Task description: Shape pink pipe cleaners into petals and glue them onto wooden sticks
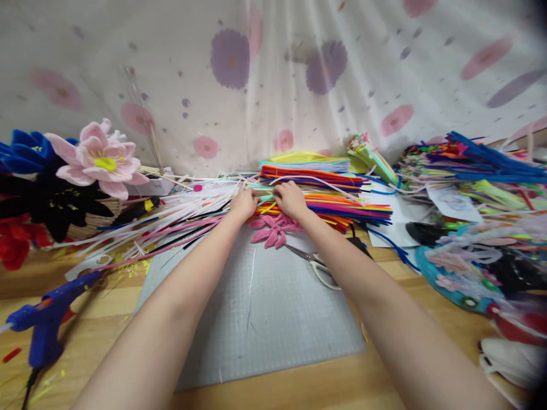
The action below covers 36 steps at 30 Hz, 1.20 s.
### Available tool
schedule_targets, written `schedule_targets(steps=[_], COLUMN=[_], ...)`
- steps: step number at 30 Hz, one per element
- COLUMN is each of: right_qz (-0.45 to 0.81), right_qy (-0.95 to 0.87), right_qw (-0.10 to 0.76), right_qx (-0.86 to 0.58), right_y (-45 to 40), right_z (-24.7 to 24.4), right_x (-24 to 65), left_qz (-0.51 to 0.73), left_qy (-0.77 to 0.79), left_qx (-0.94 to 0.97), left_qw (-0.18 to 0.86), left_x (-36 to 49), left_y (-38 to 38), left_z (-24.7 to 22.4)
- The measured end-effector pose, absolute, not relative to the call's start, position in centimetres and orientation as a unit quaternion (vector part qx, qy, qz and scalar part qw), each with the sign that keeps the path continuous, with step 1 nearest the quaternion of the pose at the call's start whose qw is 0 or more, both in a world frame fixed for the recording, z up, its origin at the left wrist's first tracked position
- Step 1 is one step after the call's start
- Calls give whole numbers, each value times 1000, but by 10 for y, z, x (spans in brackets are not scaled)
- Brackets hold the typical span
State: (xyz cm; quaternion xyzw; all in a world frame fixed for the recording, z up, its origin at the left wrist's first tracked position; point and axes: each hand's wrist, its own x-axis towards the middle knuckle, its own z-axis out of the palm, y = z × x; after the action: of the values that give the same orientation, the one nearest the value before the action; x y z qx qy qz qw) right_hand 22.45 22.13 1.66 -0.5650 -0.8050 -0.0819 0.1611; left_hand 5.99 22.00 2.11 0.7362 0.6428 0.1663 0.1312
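Both arms reach forward to a stack of colored pipe cleaners (333, 208) at the back of the mat. My left hand (244, 204) has its fingers closed on light green pipe cleaners (265, 197) at the stack's left end. Just right of it, my right hand (291, 200) closes its fingers at the same green strands. The fingertips are small and slightly blurred. Below the hands lie pink petal-shaped pipe cleaner pieces (273, 230). Scissors (318, 267) rest partly under my right forearm. A thin wire (252, 279) lies on the gray cutting mat (282, 330).
On the left are a blue glue gun (55, 313), loose white pipe cleaners (188, 210) and fuzzy flowers, including a pink flower (100, 159). More pipe cleaner bundles (478, 159) and a blue tray (448, 285) of small parts crowd the right. A flowered curtain (273, 74) hangs behind.
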Motion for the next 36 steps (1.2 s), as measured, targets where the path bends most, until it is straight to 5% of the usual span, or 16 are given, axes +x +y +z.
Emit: schedule_targets(steps=[16, 27, 33, 36], right_qz=[-82, -58, -89, -113], right_qy=[-795, -774, -756, -814], right_qw=[157, 190, 300, 274], right_qx=[-580, -602, -574, -499], right_y=[226, 226, 189, 155], right_z=[12, 14, 49, 68], right_x=[227, 221, 190, 161], left_qz=[240, 382, 431, 444], left_qy=[615, 727, 712, 698], left_qx=[734, 530, 508, 498], left_qw=[158, 213, 222, 259], left_x=[-32, -167, -174, -162], left_y=[215, 102, 62, 48], left_z=[46, 72, 84, 87])
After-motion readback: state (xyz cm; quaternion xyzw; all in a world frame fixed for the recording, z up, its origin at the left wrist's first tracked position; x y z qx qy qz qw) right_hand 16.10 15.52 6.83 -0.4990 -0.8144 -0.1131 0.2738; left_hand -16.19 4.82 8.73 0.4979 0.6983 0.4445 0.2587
